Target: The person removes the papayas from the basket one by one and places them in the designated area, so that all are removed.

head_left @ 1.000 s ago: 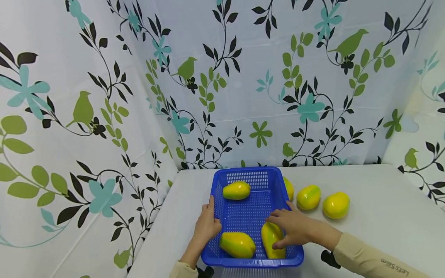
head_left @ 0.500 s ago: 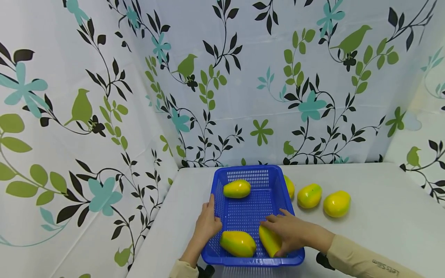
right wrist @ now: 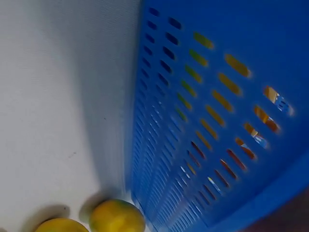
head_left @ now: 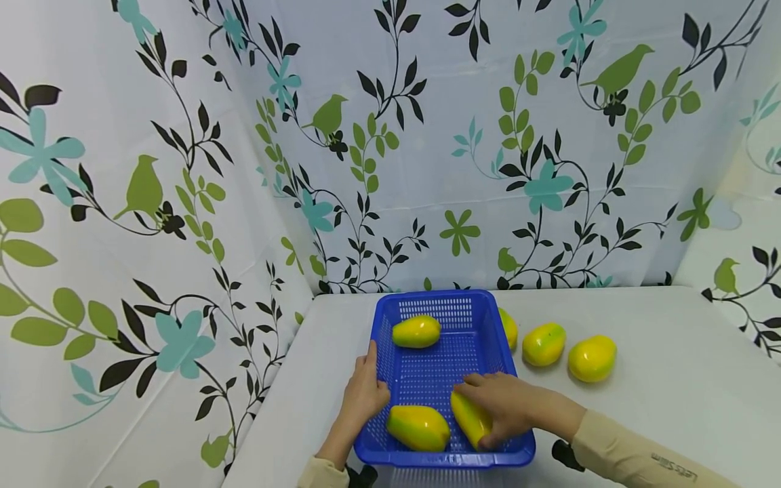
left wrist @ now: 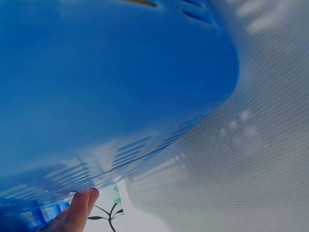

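Observation:
A blue plastic basket [head_left: 427, 373] with slotted walls stands on the white table. My left hand [head_left: 364, 390] grips its left rim, index finger stretched along the outside; in the left wrist view, fingertips [left wrist: 87, 200] touch the basket wall [left wrist: 111, 82]. Inside the basket, my right hand [head_left: 503, 407] holds a glossy yellow fruit [head_left: 470, 420], shaped like a small papaya or mango, at the near right corner. The palm hides part of it. Another yellow-green fruit [head_left: 418, 428] lies at the near left, and a third fruit [head_left: 416, 331] at the far left of the basket.
Right of the basket lie a partly hidden yellow fruit [head_left: 508, 328], a second fruit [head_left: 543, 343] and a third fruit [head_left: 592, 358]. A patterned curtain [head_left: 396, 169] hangs behind the white table [head_left: 659, 407] and along its sides.
My right hand has come down over the near right fruit and closed round it. The fruit has tilted and shifted slightly left. My left hand stays on the rim.

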The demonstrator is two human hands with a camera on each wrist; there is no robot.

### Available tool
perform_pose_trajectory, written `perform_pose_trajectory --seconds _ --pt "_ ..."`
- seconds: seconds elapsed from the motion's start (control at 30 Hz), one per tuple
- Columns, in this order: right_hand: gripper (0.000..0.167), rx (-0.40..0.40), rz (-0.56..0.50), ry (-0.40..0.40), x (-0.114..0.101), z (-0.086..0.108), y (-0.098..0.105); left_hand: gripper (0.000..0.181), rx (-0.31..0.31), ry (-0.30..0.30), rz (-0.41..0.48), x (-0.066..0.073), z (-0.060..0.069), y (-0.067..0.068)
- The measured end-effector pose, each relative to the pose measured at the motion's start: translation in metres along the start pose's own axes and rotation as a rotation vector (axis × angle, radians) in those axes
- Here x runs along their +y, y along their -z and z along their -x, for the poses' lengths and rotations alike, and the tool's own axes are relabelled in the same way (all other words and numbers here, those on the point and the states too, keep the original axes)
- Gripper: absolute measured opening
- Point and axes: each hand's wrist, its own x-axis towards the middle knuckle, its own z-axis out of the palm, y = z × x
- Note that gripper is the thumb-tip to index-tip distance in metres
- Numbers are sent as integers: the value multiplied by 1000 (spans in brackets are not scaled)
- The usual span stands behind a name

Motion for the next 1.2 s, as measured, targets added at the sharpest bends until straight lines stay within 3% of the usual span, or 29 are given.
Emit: perform_pose_trajectory --seconds 0.23,0.43,0.67,1.0,1.2 --pt "87 89 -34 -26 1 7 17 79 -6 5 -2 0 0 0" --pt "90 183 -82 -64 1 22 44 79 -5 8 0 0 0 -1" --pt "91 290 -57 -97 11 43 62 79 -6 10 -8 0 0 0" --pt "89 398 5 -172 41 71 59 79 2 6 -13 -1 0 -2" --pt "91 363 5 -240 58 78 47 78 7 6 -10 -1 -1 -2"
